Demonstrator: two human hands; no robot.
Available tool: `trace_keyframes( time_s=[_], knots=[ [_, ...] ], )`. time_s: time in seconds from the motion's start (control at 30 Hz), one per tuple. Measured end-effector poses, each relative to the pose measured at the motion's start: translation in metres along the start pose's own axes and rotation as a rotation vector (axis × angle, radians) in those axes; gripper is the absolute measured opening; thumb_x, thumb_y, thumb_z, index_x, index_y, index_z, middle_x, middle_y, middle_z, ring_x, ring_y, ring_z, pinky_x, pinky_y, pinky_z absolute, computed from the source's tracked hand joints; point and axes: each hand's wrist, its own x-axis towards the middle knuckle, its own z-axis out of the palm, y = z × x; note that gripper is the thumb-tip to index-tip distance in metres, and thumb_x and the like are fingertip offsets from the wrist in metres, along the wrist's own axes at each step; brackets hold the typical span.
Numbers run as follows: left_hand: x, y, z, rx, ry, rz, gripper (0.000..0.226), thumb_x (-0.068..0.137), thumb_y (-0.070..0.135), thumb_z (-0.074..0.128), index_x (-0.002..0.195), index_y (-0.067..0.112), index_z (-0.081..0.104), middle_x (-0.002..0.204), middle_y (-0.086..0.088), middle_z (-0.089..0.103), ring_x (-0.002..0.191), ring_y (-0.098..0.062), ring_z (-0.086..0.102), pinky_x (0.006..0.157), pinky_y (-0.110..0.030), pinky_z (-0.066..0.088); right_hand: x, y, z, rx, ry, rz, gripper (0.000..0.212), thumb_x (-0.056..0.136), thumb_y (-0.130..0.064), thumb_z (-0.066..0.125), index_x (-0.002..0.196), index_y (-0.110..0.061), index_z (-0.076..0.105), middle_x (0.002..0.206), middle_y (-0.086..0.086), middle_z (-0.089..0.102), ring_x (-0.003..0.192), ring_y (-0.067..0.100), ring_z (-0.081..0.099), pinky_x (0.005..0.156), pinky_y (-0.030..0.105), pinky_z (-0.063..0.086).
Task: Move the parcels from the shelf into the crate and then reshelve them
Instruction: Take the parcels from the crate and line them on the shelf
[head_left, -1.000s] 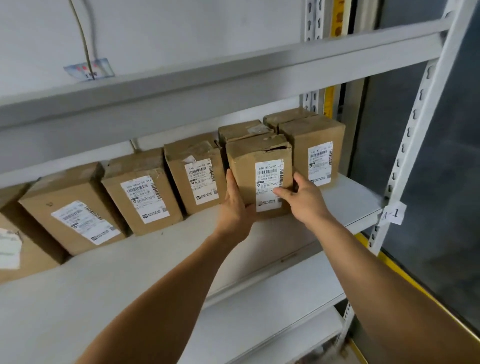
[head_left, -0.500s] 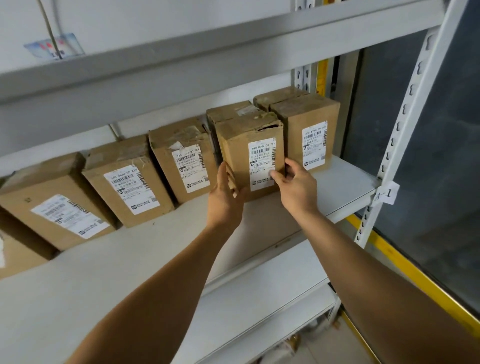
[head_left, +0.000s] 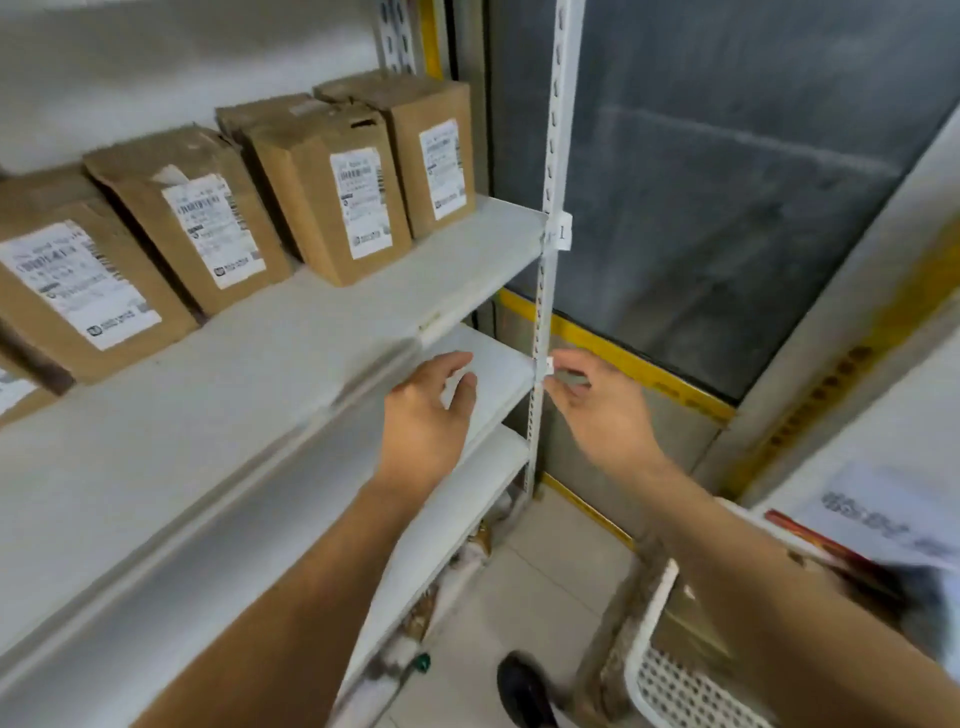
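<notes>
Several brown cardboard parcels with white labels stand in a row on the white shelf (head_left: 322, 332). The parcel second from the right (head_left: 332, 192) stands a little forward of its neighbours, beside the rightmost parcel (head_left: 431, 150). My left hand (head_left: 426, 415) hangs below the shelf's front edge with relaxed fingers and holds nothing. My right hand (head_left: 597, 410) is in the air near the shelf's upright post, fingers loose and empty. The white perforated crate (head_left: 675, 675) shows at the bottom right with a brown parcel (head_left: 685, 629) inside it.
The white upright post (head_left: 550, 218) carries a small tag marked 1. Lower shelves (head_left: 488, 379) run beneath. A dark wall panel with a yellow frame (head_left: 649, 369) is behind. A printed paper (head_left: 883, 519) lies at the right edge. A dark shoe (head_left: 524, 691) is on the tiled floor.
Both hands let go of the forward parcel and dropped away below the shelf. The view swung down and right, bringing the crate and floor into sight.
</notes>
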Motion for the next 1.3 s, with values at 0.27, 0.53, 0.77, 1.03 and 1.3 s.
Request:
trace_keyframes(
  time_s=[0.27,0.53,0.77,1.03,1.3],
  knots=[
    [-0.118,0.035,0.118,0.031,-0.478,0.007,0.035,0.102,0.032,0.066,0.135,0.023,0.069,0.131,0.0,0.073,0.118,-0.021,0.068,0.102,-0.028,0.047,-0.163,0.109,-0.103,-0.221,0.026,0.352,0.042,0.102,-0.032,0.068,0.142,-0.02,0.063,0.135,0.0,0.07,0.12,0.023,0.066,0.097,0.033,0.051],
    [-0.206,0.117,0.263,0.047,-0.895,0.073,0.052,0.103,0.041,0.061,0.152,0.024,0.054,0.149,0.0,0.061,0.133,-0.022,0.058,0.107,-0.033,0.047,-0.263,0.232,-0.203,-0.311,0.144,0.656,0.046,0.098,-0.033,0.071,0.14,-0.016,0.065,0.134,0.006,0.071,0.123,0.028,0.065,0.098,0.035,0.05],
    [-0.281,0.174,0.403,0.058,-1.195,-0.083,0.069,0.103,0.05,0.059,0.163,0.029,0.032,0.165,0.0,0.042,0.147,-0.022,0.044,0.113,-0.037,0.043,-0.312,0.352,-0.293,-0.346,0.239,0.818,0.066,0.097,-0.038,0.074,0.153,-0.014,0.05,0.155,0.008,0.052,0.144,0.03,0.046,0.117,0.044,0.038],
    [-0.334,0.198,0.503,-0.083,-1.4,-0.369,0.09,0.102,0.04,0.067,0.167,0.019,0.008,0.153,0.01,0.041,0.128,-0.014,0.051,0.084,-0.019,0.049,-0.327,0.433,-0.324,0.026,0.217,1.047,0.077,0.097,-0.042,0.073,0.16,-0.016,0.036,0.151,0.007,0.055,0.137,0.03,0.054,0.106,0.038,0.046],
    [-0.328,0.184,0.476,-0.199,-1.33,-0.458,0.077,0.101,0.018,0.067,0.165,0.026,0.024,0.155,0.006,0.051,0.126,-0.008,0.055,0.094,-0.021,0.047,-0.332,0.407,-0.305,0.227,0.209,0.838,0.066,0.101,-0.024,0.07,0.159,-0.024,0.037,0.148,-0.007,0.056,0.13,0.014,0.058,0.11,0.037,0.05]
  ],
)
